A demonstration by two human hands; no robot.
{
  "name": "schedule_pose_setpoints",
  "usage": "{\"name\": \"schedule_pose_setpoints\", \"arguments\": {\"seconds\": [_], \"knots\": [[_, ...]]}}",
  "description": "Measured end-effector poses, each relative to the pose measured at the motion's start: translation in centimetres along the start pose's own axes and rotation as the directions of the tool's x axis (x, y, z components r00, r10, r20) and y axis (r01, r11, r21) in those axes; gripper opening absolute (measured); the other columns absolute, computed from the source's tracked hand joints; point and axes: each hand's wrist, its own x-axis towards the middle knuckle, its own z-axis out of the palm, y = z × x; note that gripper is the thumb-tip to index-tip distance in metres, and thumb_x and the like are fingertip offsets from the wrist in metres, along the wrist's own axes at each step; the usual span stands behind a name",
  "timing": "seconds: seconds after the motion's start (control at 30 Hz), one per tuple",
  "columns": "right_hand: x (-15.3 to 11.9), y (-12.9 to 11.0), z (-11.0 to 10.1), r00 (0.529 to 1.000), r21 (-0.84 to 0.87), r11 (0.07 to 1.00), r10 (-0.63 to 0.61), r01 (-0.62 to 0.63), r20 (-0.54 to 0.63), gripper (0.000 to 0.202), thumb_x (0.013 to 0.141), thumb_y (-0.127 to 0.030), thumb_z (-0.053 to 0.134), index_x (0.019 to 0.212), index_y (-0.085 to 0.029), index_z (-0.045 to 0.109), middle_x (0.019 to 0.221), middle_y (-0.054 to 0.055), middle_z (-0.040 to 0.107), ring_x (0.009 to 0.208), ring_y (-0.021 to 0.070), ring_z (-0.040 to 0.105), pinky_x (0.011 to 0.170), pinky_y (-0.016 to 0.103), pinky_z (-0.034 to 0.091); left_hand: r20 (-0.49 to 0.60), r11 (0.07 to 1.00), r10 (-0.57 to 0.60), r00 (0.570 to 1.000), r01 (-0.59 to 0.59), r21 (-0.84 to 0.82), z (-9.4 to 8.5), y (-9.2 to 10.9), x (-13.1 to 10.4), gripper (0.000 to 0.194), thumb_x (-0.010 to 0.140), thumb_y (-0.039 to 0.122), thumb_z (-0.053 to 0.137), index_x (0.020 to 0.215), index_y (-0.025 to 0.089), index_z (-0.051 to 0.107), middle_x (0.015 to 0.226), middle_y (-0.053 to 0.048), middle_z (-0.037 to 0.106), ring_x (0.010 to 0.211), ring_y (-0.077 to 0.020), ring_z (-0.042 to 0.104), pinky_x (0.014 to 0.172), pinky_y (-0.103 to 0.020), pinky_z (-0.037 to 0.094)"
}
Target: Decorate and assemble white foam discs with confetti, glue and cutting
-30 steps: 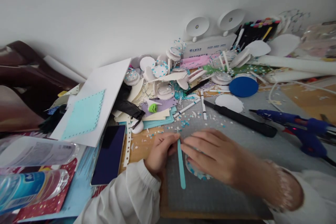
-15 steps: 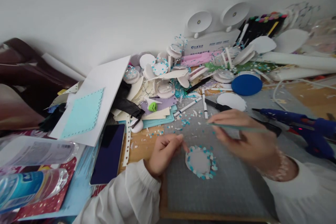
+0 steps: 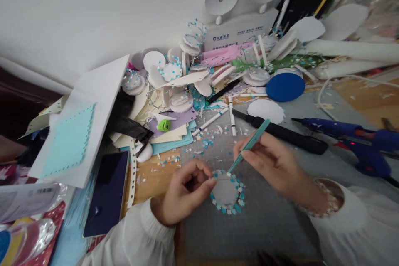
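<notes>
A round, pale disc point(image 3: 225, 191), edged with tiny blue and white flower-shaped pieces, lies on the grey cutting mat point(image 3: 249, 232). My left hand point(image 3: 185, 195) is closed at its left edge, with thumb and forefinger pinching the rim. Teal tweezers point(image 3: 254, 137) are held in my right hand point(image 3: 276, 164), pointing down and left. Their tips reach the disc's upper rim; whether they grip a piece is too small to tell. Loose blue and white paper pieces point(image 3: 207, 143) are scattered on the mat beyond my hands.
A blue glue gun point(image 3: 349, 131) with a red light lies at right, near a black pen-like tool point(image 3: 288, 135). White discs, paper sheets and a blue round lid point(image 3: 286, 86) crowd the back. A phone point(image 3: 107, 193) lies at left.
My right hand has come down and left, bringing the tweezers from above the mat to the disc's rim. My left fingers have closed on the disc's edge. The camera view has shifted.
</notes>
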Motion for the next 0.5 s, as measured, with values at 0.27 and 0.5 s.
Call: {"name": "schedule_pose_setpoints", "arguments": {"seconds": [0.27, 0.5], "knots": [[-0.17, -0.29, 0.22, 0.997, -0.002, 0.999, -0.033, 0.033, 0.063, 0.008, 0.094, -0.030, 0.058, 0.095, -0.022, 0.061, 0.087, 0.003, 0.070, 0.079, 0.0148, 0.070, 0.071, 0.023, 0.059, 0.031, 0.992, 0.000, 1.000, -0.004, 0.128, 0.03, 0.75, 0.24, 0.028, 0.089, 0.035, 0.059, 0.073, 0.013, 0.063, 0.059, 0.001, 0.049, 0.053, -0.0090, 0.040, 0.048, -0.021, 0.032], [-0.15, -0.22, 0.32, 0.996, -0.020, 1.000, -0.003, 0.005, 0.092, 0.014, 0.095, -0.035, 0.056, 0.095, -0.022, 0.060, 0.085, 0.004, 0.069, 0.077, 0.0156, 0.069, 0.068, 0.024, 0.059, 0.012, 0.992, 0.030, 0.999, -0.031, 0.125, 0.04, 0.55, 0.25, 0.025, 0.088, 0.033, 0.061, 0.073, 0.013, 0.065, 0.057, 0.000, 0.050, 0.052, -0.0091, 0.040, 0.047, -0.021, 0.032]]}}
